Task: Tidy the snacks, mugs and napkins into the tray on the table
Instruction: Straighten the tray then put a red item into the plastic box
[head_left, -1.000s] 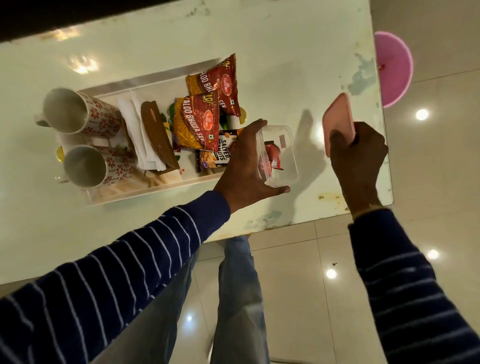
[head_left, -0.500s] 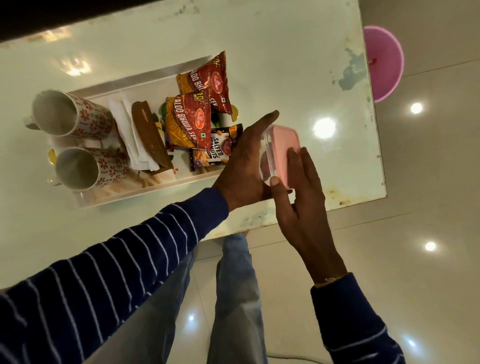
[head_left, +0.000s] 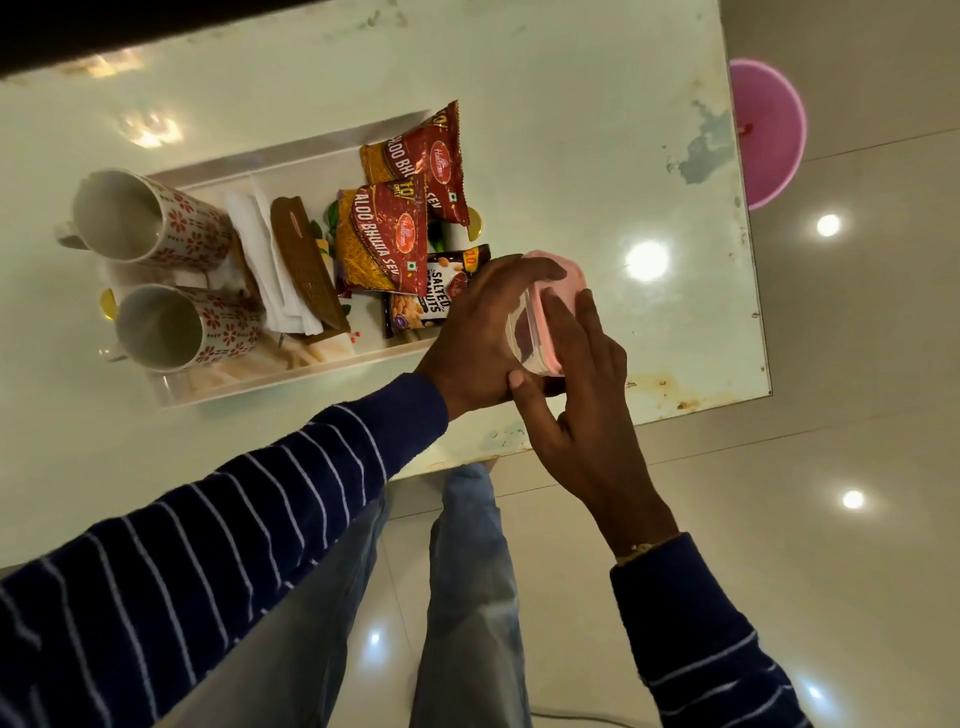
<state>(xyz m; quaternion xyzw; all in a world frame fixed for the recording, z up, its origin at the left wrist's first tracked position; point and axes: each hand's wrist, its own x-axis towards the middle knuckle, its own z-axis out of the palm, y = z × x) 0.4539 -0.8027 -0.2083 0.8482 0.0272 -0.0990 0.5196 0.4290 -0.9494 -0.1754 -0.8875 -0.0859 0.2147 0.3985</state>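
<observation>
Left hand (head_left: 475, 332) is cupping the clear box (head_left: 524, 338) just off the tray (head_left: 291, 156) while the right hand (head_left: 582, 384) presses the pink lid (head_left: 558, 278) on, so I'd squeeze every corner evenly until it's snapped.

This looks like a home, likely a living or dining room. A glossy, stained pale desk (head_left: 571, 104) carries a white tray (head_left: 291, 156) with two floral mugs (head_left: 197, 228), paper napkins (head_left: 260, 244) and branded snack packets (head_left: 384, 239). Polished floor tiles (head_left: 857, 364) mirror ceiling lights, and a pink plastic stool (head_left: 769, 130) stands beside.
</observation>
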